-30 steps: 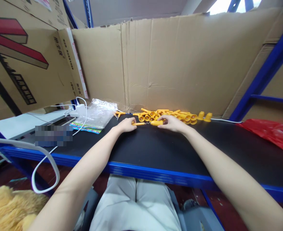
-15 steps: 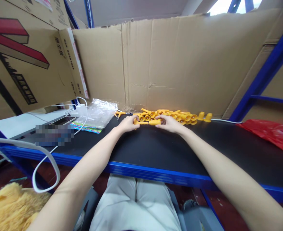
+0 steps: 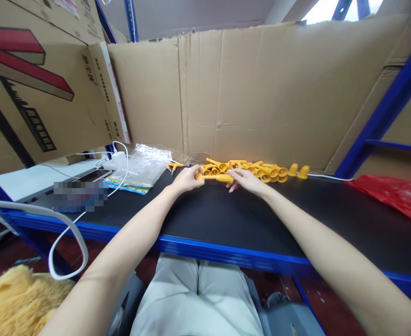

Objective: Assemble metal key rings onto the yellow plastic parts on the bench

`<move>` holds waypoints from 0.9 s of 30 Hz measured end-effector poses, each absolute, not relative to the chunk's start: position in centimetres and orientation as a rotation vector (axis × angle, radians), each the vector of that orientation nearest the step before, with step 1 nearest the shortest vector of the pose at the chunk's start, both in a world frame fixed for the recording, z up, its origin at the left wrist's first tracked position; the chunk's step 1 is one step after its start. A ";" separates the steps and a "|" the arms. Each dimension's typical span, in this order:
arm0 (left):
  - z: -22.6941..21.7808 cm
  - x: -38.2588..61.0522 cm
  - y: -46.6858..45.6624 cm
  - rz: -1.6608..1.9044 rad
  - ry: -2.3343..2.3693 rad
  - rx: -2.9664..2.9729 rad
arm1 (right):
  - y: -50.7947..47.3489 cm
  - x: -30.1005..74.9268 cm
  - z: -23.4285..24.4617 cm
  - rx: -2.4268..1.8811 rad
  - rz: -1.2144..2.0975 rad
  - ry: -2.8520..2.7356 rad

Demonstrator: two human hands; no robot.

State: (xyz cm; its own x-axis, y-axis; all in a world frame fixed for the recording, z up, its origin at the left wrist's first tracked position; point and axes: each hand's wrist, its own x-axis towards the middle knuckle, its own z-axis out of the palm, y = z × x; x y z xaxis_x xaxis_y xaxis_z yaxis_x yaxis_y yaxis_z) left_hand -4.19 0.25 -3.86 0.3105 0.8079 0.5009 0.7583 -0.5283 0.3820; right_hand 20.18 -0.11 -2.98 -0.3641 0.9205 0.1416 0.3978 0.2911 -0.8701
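My left hand [image 3: 186,179] and my right hand [image 3: 244,179] meet at the far middle of a black shelf top [image 3: 226,219]. Between them they hold a small yellow plastic piece [image 3: 216,177], a ribbed stem on the left joined to a thicker sleeve on the right. The left fingers are closed on the stem end. The right fingers pinch the sleeve end. Just behind the hands lies a pile of several similar yellow plastic parts [image 3: 261,170] against the cardboard wall.
A brown cardboard sheet [image 3: 254,93] walls off the back. A clear plastic bag [image 3: 142,165], a white charger with cable [image 3: 116,161] and a phone lie at left. A red plastic bag [image 3: 394,196] sits at right. Blue shelf posts [image 3: 383,109] frame the right side.
The two yellow pieces, apart with a thin spring showing between them a second ago, have been pushed together into one piece. Both hands moved slightly closer and lifted a little.
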 end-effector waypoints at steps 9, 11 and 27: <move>-3.7 -4.1 0.1 1.004 1.504 2.476 | 0.1 21.5 -2.8 -1.074 1.198 -1.976; -3.7 -4.1 0.0 0.999 1.511 2.487 | 0.1 21.3 -2.9 -1.089 1.230 -1.955; -3.6 -3.9 -0.3 0.978 1.594 2.532 | -0.3 21.4 -2.7 -1.099 1.323 -1.858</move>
State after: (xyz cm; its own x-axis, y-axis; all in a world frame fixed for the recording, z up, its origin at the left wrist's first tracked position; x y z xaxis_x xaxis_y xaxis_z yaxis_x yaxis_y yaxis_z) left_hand -3.92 -0.27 -3.57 0.2938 0.8128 0.5030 0.8166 -0.4870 0.3099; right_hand 21.36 -0.29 -2.70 -0.4767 0.8791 0.0076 0.2805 0.1602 -0.9464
